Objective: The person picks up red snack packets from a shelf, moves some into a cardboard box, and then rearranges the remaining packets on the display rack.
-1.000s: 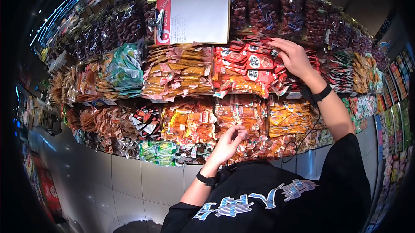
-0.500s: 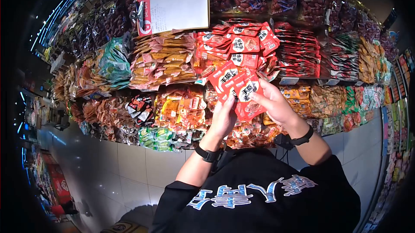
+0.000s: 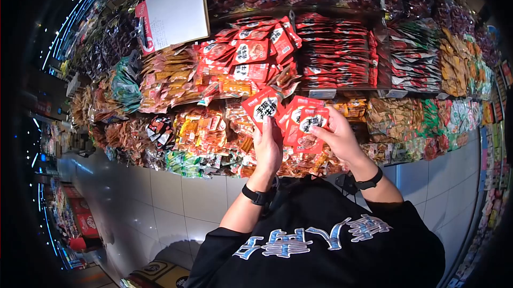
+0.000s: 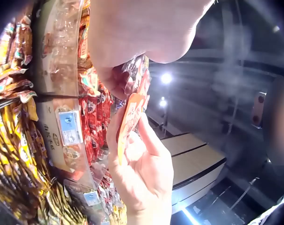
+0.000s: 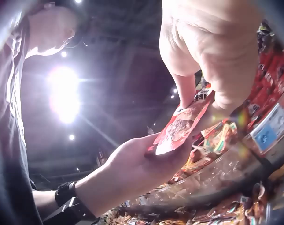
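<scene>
In the head view the left hand pinches a red packet with its thumb on the front. Beside it the right hand grips several overlapping red packets, fanned out, thumb across the front one. Both hands are held in front of the shelf's lower tier, a small gap between the front packets. The right wrist view has the right hand large at the top with a red packet below its fingers. From the left wrist view, the packets appear edge-on, and the right hand is behind them.
Stacked red packets fill a compartment behind the hands, with darker red ones to their right. A clipboard lies on the upper left goods. Orange and yellow packets occupy the lower tier. Tiled floor shows below the shelf.
The right hand came down from the upper shelf to the left hand, and red packets are now held. Since the middle frame, the packets have been spread apart between the hands. The view has shifted right.
</scene>
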The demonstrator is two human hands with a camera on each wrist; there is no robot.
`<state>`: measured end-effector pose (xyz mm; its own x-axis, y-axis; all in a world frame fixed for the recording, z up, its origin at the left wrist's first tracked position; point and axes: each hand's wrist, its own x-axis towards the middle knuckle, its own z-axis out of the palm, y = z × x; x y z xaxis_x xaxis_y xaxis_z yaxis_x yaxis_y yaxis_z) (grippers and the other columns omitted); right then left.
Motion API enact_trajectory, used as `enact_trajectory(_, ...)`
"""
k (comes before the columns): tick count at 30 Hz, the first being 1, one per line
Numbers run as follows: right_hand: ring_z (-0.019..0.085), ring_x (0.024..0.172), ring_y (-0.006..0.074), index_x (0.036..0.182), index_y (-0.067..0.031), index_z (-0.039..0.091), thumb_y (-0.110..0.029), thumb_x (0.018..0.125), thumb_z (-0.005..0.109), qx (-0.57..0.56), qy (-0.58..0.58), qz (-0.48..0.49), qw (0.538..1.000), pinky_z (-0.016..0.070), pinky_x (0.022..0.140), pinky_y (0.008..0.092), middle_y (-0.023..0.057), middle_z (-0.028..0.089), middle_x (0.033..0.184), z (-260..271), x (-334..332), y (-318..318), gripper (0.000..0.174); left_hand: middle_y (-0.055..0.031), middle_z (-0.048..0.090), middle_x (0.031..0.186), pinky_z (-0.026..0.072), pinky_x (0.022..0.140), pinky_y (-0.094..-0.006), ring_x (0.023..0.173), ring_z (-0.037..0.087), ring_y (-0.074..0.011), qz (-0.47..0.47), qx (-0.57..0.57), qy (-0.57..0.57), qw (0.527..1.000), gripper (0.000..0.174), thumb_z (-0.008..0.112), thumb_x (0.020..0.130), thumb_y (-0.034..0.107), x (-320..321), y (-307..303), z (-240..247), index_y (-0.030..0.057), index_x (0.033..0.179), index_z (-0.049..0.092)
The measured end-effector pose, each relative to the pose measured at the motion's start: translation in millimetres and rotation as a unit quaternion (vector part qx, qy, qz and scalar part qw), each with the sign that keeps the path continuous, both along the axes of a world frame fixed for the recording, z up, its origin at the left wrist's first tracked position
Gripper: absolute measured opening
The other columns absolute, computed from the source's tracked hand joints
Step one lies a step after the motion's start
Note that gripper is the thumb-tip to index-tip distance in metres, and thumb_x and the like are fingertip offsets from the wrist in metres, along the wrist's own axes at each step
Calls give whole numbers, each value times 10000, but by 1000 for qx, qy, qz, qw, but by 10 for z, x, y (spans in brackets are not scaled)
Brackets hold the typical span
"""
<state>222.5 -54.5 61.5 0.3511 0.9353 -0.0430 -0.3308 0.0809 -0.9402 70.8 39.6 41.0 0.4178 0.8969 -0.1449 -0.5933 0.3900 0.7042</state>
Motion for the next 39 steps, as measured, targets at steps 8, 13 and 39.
enact_trajectory(8, 607, 1018, 88, 1272, -2, 490, -30, 894, 673, 7, -24, -57, 998, 502, 889, 279, 58, 640, 1131, -73, 435, -302, 420, -10, 632, 1042, 470, 791, -247, 849, 552, -78, -169, 153, 261, 938, 390, 390, 1096, 316, 479, -422, -172, 21, 1301, 541)
enact_trajectory(13, 624, 1010, 119, 1277, -17, 465, -86, 912, 681, 31, -82, -62, 994, 498, 901, 294, 76, 647, 1112, -23, 458, -318, 430, -110, 595, 1257, 418, 1025, -341, 1156, 562, -199, -145, 217, 274, 925, 455, 287, 1109, 318, 739, -528, 27, 1, 1364, 490)
enact_trajectory(39, 599, 1047, 102, 1313, -5, 448, 33, 878, 639, -2, 71, -31, 997, 493, 928, 291, 57, 615, 1175, 46, 977, 191, 476, -161, 398, 1445, 309, 1129, -352, 1343, 394, -226, -176, 354, 194, 898, 476, 299, 1098, 253, 1196, -9, -14, 10, 1495, 194)
